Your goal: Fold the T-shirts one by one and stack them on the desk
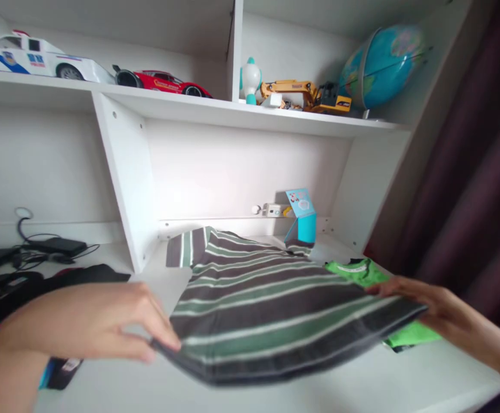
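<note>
A striped T-shirt (258, 292) in dark grey, green and white spreads across the white desk, its sleeves toward the back panel. My left hand (116, 321) pinches the near left corner of its hem between thumb and fingers. At the opposite corner, my right hand (417, 295) grips the hem too. Between the two hands the near edge is lifted off the desk and sags a little, slightly blurred. Part of a green garment (357, 271) lies under and beside the right side of the shirt.
Dark clothes (81, 278) and a black adapter with cables (62, 246) lie at left. A blue folded card (303, 212) stands near a socket (273, 210) at the back. The shelf above holds a police car (38, 57), red car (163, 82), toy excavator (310, 94) and globe (387, 66).
</note>
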A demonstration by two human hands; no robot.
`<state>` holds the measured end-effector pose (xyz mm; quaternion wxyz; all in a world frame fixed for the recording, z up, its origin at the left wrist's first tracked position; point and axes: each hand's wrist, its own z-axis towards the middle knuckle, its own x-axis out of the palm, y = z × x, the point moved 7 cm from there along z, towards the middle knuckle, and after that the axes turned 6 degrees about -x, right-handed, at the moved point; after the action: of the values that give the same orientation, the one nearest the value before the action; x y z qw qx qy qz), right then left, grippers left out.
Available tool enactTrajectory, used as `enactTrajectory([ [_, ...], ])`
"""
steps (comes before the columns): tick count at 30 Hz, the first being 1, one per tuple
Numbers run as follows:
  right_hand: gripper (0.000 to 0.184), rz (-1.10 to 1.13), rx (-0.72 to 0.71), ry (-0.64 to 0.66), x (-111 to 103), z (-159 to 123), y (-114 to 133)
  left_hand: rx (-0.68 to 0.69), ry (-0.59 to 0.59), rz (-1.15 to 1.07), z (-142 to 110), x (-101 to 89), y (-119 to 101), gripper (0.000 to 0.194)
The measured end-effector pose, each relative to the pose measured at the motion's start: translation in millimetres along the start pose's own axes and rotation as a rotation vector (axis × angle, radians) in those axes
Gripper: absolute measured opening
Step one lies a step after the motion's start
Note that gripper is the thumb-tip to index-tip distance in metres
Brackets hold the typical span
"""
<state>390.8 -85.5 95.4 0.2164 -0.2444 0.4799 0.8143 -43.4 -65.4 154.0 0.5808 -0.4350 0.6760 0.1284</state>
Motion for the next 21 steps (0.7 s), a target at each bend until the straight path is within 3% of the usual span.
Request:
enactTrajectory([
  [2,0.03,-0.033,0.175,0.278,23,-20,-45,0.005,0.18,-0.028,13,26.1,-3,0.036],
  [3,0.029,-0.042,0.239,0.351,32,-26,-60,0.012,0.209,-0.058,25,32.3,-2,0.04],
  [5,0.029,-0.059,0.256,0.371,48,-21,-70,0.024,0.19,-0.111,58,37.6,7,0.045],
  [7,0.031,-0.116,0.186,0.297,65,1,-62,-0.003,0.087,-0.113,99,39.2,31,0.048],
  [9,0.035,-0.193,0.092,0.237,90,29,-47,-0.08,-0.133,-0.052,140,38.5,65,0.051],
  [12,0.042,-0.343,-0.025,0.177,135,62,-38,-0.358,-0.413,0.069,182,50.0,122,0.062],
  [14,0.049,-0.449,-0.039,0.182,165,71,-48,-0.486,-0.467,0.113,196,66.9,151,0.067],
  [17,0.052,-0.574,0.035,0.262,197,66,-74,-0.533,-0.456,0.128,204,87.7,173,0.069],
  [21,0.054,-0.643,0.131,0.315,201,47,-90,-0.527,-0.412,0.086,195,89.8,184,0.074],
])
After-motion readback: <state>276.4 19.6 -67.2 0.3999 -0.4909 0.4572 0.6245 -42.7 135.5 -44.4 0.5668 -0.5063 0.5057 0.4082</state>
